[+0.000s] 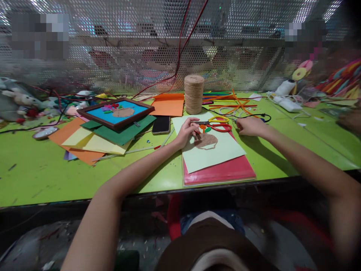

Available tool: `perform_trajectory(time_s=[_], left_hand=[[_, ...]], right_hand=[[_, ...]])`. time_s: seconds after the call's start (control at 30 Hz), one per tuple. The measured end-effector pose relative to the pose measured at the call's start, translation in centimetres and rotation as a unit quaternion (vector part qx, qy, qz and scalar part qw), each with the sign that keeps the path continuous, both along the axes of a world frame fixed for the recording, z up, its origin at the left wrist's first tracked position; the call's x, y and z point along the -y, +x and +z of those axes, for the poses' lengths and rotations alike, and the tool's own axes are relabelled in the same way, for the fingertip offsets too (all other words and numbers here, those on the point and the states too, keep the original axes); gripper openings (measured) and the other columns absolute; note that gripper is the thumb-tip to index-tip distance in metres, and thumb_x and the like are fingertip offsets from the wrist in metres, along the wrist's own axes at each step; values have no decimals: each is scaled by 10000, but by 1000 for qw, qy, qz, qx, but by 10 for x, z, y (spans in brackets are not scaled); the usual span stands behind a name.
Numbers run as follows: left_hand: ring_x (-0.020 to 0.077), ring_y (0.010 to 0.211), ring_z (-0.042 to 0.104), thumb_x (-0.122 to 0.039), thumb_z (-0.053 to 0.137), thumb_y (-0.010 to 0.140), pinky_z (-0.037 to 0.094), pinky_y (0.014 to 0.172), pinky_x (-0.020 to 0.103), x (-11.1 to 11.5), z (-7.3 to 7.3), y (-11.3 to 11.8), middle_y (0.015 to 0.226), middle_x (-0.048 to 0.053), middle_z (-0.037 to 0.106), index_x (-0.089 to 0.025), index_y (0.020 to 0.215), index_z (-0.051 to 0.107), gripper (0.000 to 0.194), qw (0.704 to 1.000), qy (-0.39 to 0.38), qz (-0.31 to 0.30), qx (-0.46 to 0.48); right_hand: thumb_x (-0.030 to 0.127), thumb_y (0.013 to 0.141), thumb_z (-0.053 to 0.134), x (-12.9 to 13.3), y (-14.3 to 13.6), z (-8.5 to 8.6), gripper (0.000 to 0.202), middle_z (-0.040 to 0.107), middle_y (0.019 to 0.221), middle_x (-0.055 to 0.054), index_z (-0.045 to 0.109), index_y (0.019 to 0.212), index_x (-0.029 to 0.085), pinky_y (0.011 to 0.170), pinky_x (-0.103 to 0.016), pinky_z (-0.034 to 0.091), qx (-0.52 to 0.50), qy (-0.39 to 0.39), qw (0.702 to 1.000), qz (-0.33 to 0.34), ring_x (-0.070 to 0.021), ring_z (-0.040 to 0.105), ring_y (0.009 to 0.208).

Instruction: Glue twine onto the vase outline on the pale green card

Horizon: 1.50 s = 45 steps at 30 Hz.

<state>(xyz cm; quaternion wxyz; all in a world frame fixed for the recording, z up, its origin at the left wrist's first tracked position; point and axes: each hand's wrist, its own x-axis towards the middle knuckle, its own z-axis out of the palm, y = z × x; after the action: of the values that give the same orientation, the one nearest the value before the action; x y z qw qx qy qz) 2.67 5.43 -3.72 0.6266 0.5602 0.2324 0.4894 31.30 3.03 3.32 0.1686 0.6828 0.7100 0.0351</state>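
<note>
Pale green paper (214, 156) lies on a red sheet (222, 171) at the near edge of the green tabletop (42, 169). Left hand (186, 131) rests on it, fingers loosely curled beside the brown cutout (206, 140). Right hand (249, 126) lies half-curled, grasping nothing, just right of the scissors (218, 123).

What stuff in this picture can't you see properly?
- Left hand: its fingertips press small bits on the pale sheet; the bits are too small to identify.
- Right hand: fingers curl, hiding anything under them.
- Red sheets: mostly covered by the pale sheet.
- Framed picture: shapes too small to name.
- Behind the mesh: blurred.
</note>
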Motion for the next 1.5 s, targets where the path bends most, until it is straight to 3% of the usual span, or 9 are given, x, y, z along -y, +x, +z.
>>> perform_trajectory(time_s=[0.13, 0.23, 0.47, 0.63, 0.8, 0.9, 1.17, 1.3, 1.5], left_hand=[[64, 539, 510, -403, 640, 839, 422, 567, 201, 0, -2, 1, 627, -41, 584, -156, 917, 610, 261, 999, 23, -14, -44], [80, 573, 560, -365, 709, 782, 435, 588, 214, 2, -2, 0, 685, -27, 633, -161, 963, 595, 295, 997, 33, -32, -63], [162, 932, 660, -405, 690, 834, 512, 859, 321, 3, -9, 2, 1020, 39, 660, -230, 1232, 503, 473, 981, 169, -1, -94], [242, 1257, 548, -476, 653, 869, 466, 999, 367, 4, -8, 1, 1435, 131, 496, -264, 1436, 410, 653, 946, 287, -6, -151], [164, 855, 647, -586, 520, 923, 506, 764, 281, 11, 0, -1, 944, 79, 699, -156, 1080, 658, 478, 950, 262, -23, -166], [103, 567, 514, -647, 487, 909, 410, 545, 228, 14, 2, 0, 607, -9, 563, -150, 822, 637, 527, 956, 231, -10, -181], [72, 511, 494, -626, 593, 857, 378, 489, 197, 13, -4, 2, 660, -33, 579, -175, 893, 551, 455, 973, 161, -44, -162], [96, 584, 571, -609, 579, 874, 426, 534, 211, 15, -5, 1, 750, -6, 632, -184, 964, 546, 435, 974, 160, -48, -154], [142, 772, 643, -568, 610, 859, 484, 687, 240, 16, 2, -1, 871, 30, 689, -184, 977, 591, 402, 953, 230, 35, -195]], right_hand=[[288, 704, 637, -2, 1, 0, 317, 703, 982, -95, 627, 1008, 199, 592, -290, 339, -28, 2, 1000, -13, -243, 618, 841], [278, 691, 649, 3, 3, 11, 290, 692, 875, -59, 580, 962, 199, 586, -279, 362, -149, -16, 989, 4, -195, 601, 743], [322, 759, 608, 28, -21, 29, 269, 599, 776, -17, 456, 956, 218, 611, -274, 411, -457, -30, 884, 94, -147, 544, 670], [258, 769, 556, 42, -62, 26, 168, 564, 783, -13, 487, 912, 202, 618, -256, 376, -431, -12, 881, 194, -133, 495, 680], [233, 768, 523, 43, -78, 24, 165, 584, 807, -17, 511, 926, 189, 608, -252, 324, -330, 28, 928, 173, -135, 484, 679], [246, 784, 513, 43, -72, 26, 181, 624, 884, -49, 531, 953, 182, 615, -263, 318, -266, 28, 954, 131, -154, 515, 718], [263, 806, 492, 48, -50, 42, 152, 646, 785, -40, 612, 864, 191, 589, -277, 308, -210, -12, 973, 95, -162, 530, 669], [272, 800, 538, 46, -36, 42, 144, 681, 843, -57, 647, 849, 193, 648, -294, 390, -233, -37, 966, 109, -193, 589, 737], [434, 858, 594, 39, -60, 10, 435, 656, 1247, -135, 608, 1214, 184, 883, -373, 474, -379, 121, 898, 185, -270, 617, 1094]])
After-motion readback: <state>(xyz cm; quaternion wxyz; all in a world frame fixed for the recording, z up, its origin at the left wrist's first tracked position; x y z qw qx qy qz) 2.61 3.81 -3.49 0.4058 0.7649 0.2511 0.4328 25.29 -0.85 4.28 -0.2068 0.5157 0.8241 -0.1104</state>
